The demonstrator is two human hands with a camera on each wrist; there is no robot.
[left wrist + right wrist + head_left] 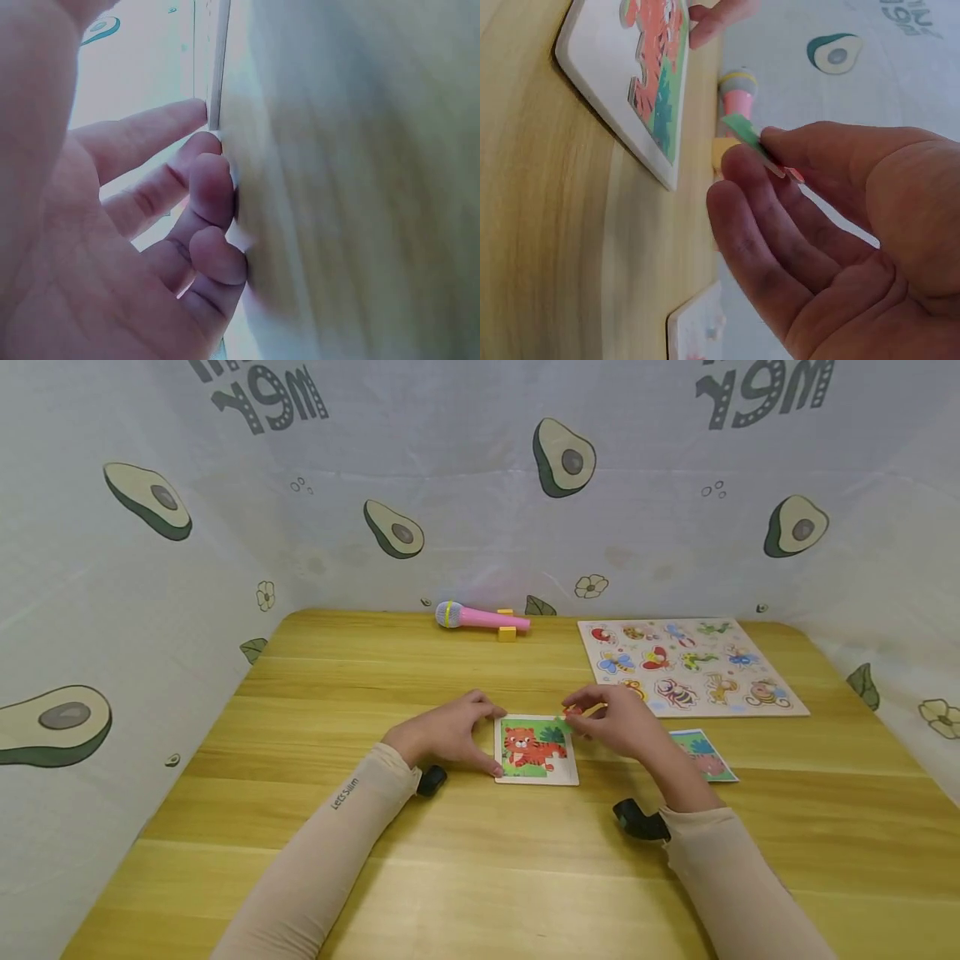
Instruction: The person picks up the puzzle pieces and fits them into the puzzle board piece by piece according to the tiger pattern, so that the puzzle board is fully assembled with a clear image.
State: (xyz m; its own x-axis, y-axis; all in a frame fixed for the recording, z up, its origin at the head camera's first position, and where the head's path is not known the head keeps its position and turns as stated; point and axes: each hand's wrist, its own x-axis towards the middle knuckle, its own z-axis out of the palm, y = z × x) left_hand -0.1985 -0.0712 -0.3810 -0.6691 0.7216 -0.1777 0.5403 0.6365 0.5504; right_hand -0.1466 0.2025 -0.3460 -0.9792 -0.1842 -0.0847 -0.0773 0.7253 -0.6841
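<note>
A small square tiger jigsaw puzzle (534,750) lies flat on the wooden table, with a bare pale patch along its lower part. My left hand (450,732) holds its left side, thumb at the near corner and index finger at the far one. In the left wrist view, the index fingertip meets the board's edge (218,82) and the other fingers bend against the table. Just off the far right corner, my right hand (617,720) pinches a green and red puzzle piece (748,138) between thumb and fingers, raised above the table.
To the right of the puzzle lies a picture card (705,758), partly behind the right wrist. A larger insect puzzle board (776,693) is at the back right. A pink toy microphone (483,617) rests on yellow blocks (507,634) near the back edge.
</note>
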